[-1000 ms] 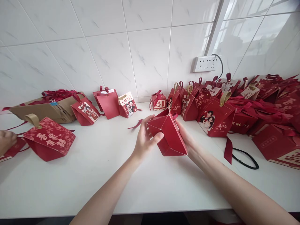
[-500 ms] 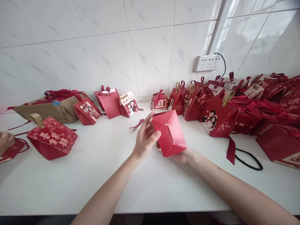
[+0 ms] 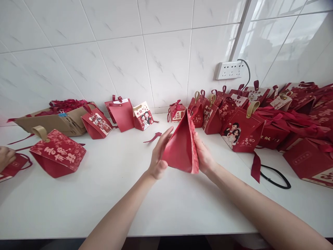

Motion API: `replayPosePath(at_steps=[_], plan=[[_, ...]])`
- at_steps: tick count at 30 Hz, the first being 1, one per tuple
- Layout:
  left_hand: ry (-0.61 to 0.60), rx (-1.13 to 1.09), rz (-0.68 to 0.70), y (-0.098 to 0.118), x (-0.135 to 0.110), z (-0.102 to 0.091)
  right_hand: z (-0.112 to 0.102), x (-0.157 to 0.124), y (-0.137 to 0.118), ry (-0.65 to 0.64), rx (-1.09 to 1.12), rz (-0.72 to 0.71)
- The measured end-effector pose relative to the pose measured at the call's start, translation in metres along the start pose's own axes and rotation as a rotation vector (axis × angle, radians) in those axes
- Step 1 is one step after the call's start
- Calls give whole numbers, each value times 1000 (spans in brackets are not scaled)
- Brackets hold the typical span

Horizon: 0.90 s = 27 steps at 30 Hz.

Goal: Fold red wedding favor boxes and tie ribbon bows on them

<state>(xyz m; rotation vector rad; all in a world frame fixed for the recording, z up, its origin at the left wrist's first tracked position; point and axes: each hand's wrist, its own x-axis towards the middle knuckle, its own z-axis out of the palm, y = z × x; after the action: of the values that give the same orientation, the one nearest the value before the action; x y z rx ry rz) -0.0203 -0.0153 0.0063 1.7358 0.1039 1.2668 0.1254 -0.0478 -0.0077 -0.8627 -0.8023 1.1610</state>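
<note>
A red gift box (image 3: 179, 147) with a triangular side stands between my hands above the white table, its pointed top upward. My right hand (image 3: 204, 152) grips its patterned right face, and some of the fingers are hidden behind it. Along the lower left edge, my left hand (image 3: 158, 156) steadies the box with fingers fairly straight and thumb in front. Just beyond lie a small dark red ribbon piece (image 3: 153, 138) and a small box with a bow (image 3: 177, 111).
Many finished red gift boxes (image 3: 243, 130) crowd the right side. A cardboard tray (image 3: 56, 125) of ribbons, a patterned box (image 3: 58, 152) and another person's hand (image 3: 6, 158) are at left. A black loop (image 3: 279, 180) lies at right; a power strip (image 3: 230, 70) is on the wall.
The gift box has turned from showing its folded underside to standing with its peak up. My right hand has moved from beneath it to its right face; my left fingers have straightened.
</note>
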Motion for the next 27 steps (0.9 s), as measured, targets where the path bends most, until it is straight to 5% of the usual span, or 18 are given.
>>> replayPosePath(at_steps=[7, 11, 16, 20, 23, 27], plan=[[-269, 281, 47, -3, -2, 0, -19, 8, -27, 23, -12, -127], [-283, 286, 21, -7, -1, -5, -19, 4, -36, 103, -190, -278], [-96, 206, -123, -14, -2, -10, -9, -5, -40, 217, -463, -460], [187, 236, -281, -10, 0, -7, -4, -9, -36, 103, -629, -543], [324, 303, -248, -1, 5, -5, -3, -10, -30, -17, -697, -555], [352, 350, -159, 9, 9, -4, -5, -10, -27, -99, -754, -588]])
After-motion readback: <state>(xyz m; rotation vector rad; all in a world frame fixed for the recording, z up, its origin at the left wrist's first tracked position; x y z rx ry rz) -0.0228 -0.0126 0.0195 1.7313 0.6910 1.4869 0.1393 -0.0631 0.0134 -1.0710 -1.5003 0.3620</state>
